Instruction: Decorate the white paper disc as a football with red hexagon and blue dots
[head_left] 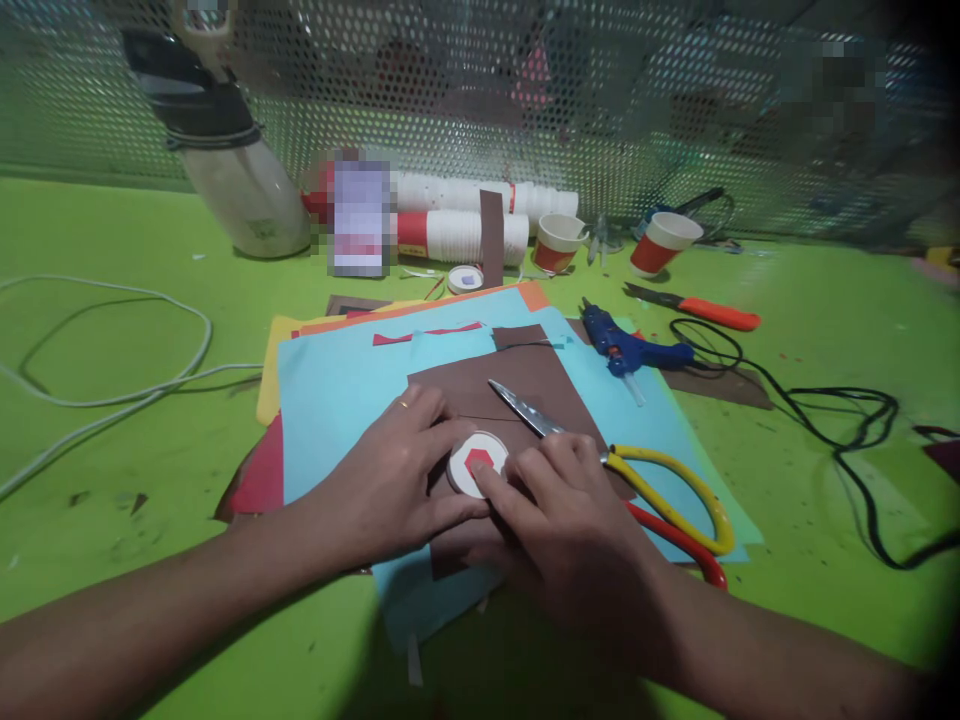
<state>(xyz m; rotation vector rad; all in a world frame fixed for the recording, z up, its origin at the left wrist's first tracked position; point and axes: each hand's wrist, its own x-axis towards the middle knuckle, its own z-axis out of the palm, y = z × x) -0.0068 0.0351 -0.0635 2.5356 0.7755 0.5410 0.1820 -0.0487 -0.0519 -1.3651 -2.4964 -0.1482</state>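
A white round disc (pixel 456 468) with a raised rim, like the cut-off bottom of a paper cup, lies on brown paper (pixel 480 385). My left hand (pixel 409 465) is closed around its left side, with thumb and fingers at the rim. On the disc sits a small red paper piece (pixel 477 460). The index fingertip of my right hand (pixel 574 505) presses on that piece, while its other fingers curl at the disc's right edge. Scissors (pixel 525 408) with one yellow and one red handle lie beside my right hand, which hides their middle.
Light blue sheets (pixel 337 400) lie under the brown paper. A blue glue gun (pixel 626 345) with a black cord and an orange-handled cutter (pixel 712 311) are at right. Behind stand stacked paper cups (pixel 457 235), two single cups (pixel 559 245) and a spray bottle (pixel 240 180). A white cable (pixel 187 375) loops at left.
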